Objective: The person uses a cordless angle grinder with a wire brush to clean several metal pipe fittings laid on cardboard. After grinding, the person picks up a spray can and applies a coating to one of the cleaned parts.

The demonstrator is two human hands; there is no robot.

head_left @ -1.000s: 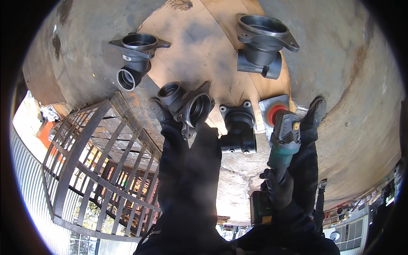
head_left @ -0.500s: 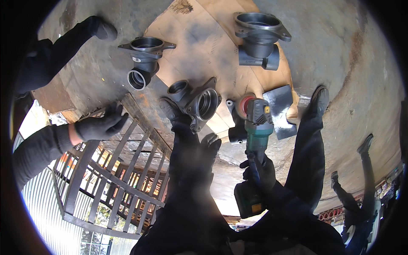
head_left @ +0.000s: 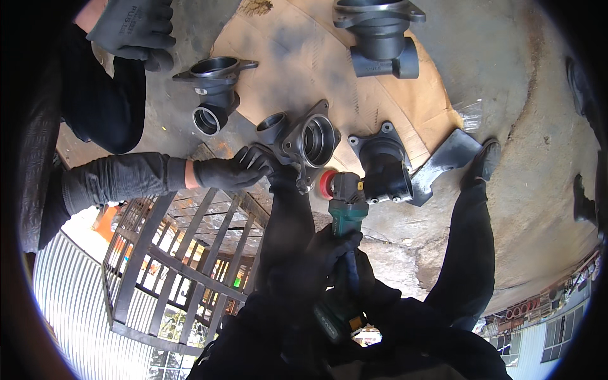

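Both of the person's gloved hands are on a green grinder (head_left: pixel 347 212), which hangs just short of the near edge of the cardboard (head_left: pixel 285 69). The left hand (head_left: pixel 332 248) has its fingers curled around the body below the head; the right hand (head_left: pixel 363 272) is closed around the handle, its fingers partly lost in the dark. The grinder's red disc (head_left: pixel 327 183) is near the middle pipe fitting (head_left: pixel 310 139); I cannot tell whether they touch. A black fitting (head_left: pixel 385 164) lies beside the grinder, at the cardboard's near edge, with a dark sheet (head_left: pixel 446 166) by the near right corner. Another fitting (head_left: pixel 214 92) stands at the left edge. A co-worker's gloved hand (head_left: pixel 234 170) reaches in from the left.
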